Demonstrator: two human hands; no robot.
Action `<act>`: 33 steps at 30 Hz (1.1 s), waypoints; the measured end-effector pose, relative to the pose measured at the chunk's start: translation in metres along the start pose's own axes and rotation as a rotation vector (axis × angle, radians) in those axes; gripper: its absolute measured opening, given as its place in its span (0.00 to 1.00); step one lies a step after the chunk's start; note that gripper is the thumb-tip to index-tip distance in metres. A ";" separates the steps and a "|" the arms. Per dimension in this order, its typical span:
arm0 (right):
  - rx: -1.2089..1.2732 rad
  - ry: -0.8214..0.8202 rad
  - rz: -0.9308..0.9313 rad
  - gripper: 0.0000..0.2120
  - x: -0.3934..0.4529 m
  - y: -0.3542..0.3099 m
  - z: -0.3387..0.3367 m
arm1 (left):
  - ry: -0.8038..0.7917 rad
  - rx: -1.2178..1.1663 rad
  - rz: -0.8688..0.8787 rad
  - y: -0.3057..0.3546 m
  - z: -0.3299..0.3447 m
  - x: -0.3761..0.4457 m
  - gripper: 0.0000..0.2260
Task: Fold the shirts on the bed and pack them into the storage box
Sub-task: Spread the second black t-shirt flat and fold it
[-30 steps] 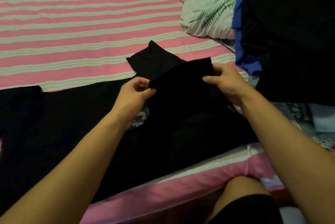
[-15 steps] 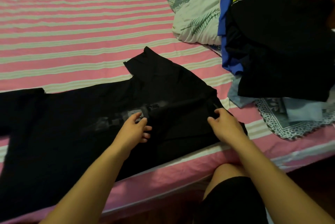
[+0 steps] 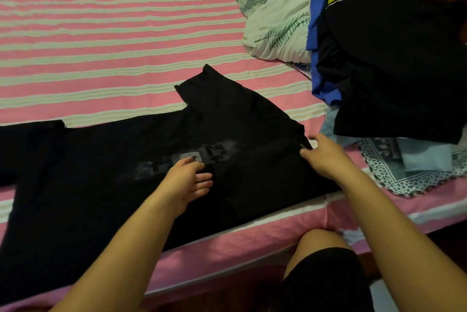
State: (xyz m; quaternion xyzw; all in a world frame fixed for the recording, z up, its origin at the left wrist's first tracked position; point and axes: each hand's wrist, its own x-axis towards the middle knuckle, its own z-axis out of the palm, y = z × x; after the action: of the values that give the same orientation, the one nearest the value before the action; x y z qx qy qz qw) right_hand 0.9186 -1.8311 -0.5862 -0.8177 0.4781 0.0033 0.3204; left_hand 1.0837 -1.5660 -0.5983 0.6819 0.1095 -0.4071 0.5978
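A black shirt (image 3: pixel 106 175) with a faded grey print (image 3: pixel 202 155) lies spread across the near side of the bed, one sleeve (image 3: pixel 204 84) pointing away from me. My left hand (image 3: pixel 189 177) rests flat on the shirt just below the print, fingers straight. At the shirt's right edge my right hand (image 3: pixel 326 157) lies with fingers extended, the fabric edge between thumb and forefinger. A pile of unfolded shirts (image 3: pixel 394 64), black with yellow lettering on top and blue beneath, sits at the right. No storage box is in view.
The bed has a pink and white striped sheet (image 3: pixel 113 41). A white and grey floral blanket (image 3: pixel 275 26) is bunched at the back right. A patterned cloth (image 3: pixel 409 177) lies under the pile. My knee (image 3: pixel 321 248) is against the bed's front edge.
Both hands lowered the lifted part of the black shirt onto the bed and let it go. The grey print is now uncovered and the hands rest on the flat fabric.
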 end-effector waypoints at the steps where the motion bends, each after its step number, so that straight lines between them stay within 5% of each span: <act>1: 0.029 -0.018 0.002 0.26 0.012 -0.010 0.000 | -0.004 -0.043 -0.043 0.005 -0.002 0.005 0.19; 8: 0.254 -0.014 0.023 0.10 0.062 -0.040 0.033 | 0.033 -0.008 -0.013 0.002 0.009 0.024 0.07; 12: 0.454 0.111 0.093 0.08 0.062 -0.018 0.044 | 0.189 -0.114 0.039 -0.011 0.013 0.027 0.07; 15: 0.342 0.118 0.009 0.07 0.059 -0.017 0.046 | 0.225 -0.053 0.142 -0.015 0.019 0.026 0.10; 17: 0.165 0.172 -0.108 0.10 0.052 -0.022 0.046 | 0.308 0.360 0.434 -0.019 0.024 0.021 0.14; 19: -0.049 0.377 -0.328 0.17 0.033 -0.029 0.050 | 0.371 0.833 0.921 -0.027 0.032 0.011 0.14; 21: -0.216 0.479 -0.577 0.22 0.009 -0.031 0.065 | 0.253 1.212 1.198 -0.042 0.042 0.008 0.20; 23: -0.422 0.250 -0.632 0.28 -0.004 -0.018 0.082 | 0.120 1.510 1.088 -0.058 0.046 0.011 0.29; 26: -0.577 -0.054 -0.479 0.34 0.008 0.011 0.082 | 0.002 1.655 0.767 -0.076 0.042 0.019 0.33; 33: -0.668 0.006 -0.425 0.38 0.015 0.029 0.065 | 0.024 1.690 0.652 -0.074 0.045 0.015 0.34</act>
State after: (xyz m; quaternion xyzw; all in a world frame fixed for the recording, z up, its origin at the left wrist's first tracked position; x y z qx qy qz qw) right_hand 0.9241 -1.8183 -0.6576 -0.9578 0.2716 0.0898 0.0290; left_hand 1.0272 -1.5922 -0.6604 0.8948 -0.4182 -0.1551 -0.0173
